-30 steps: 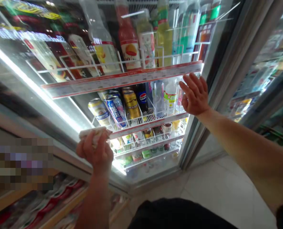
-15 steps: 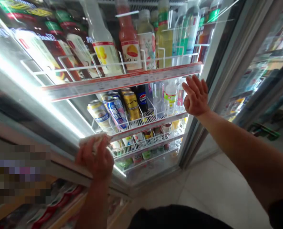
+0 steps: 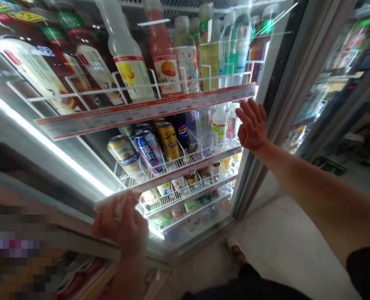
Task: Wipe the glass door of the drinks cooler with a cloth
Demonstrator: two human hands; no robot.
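At the near left, a wooden-edged shelf sits in blur, its goods hard to make out. Just right of it comes the left hand, and here is the piece to watch: a pale cloth, or what looks like one, tucked between the fingers and lying along their far side. That left grip is narrow, curled round the bundle, though blur hides exactly how the fingertips meet it. It ought to be light, soft and limp, with nothing fragile about it, and if damp it may be a touch slippery; the best hold looks to be across the thick folded middle, fingers over the far edge, since a pinch at a loose end would let it sag. Across to the middle, past the glass front, there's a pale yellow can, a blue can and a gold can, all leaning in view. Over on the right, the right hand: bare, grip wide, fingers a little apart, held by the metal frame. Whether its palm touches the glass, one cannot tell.
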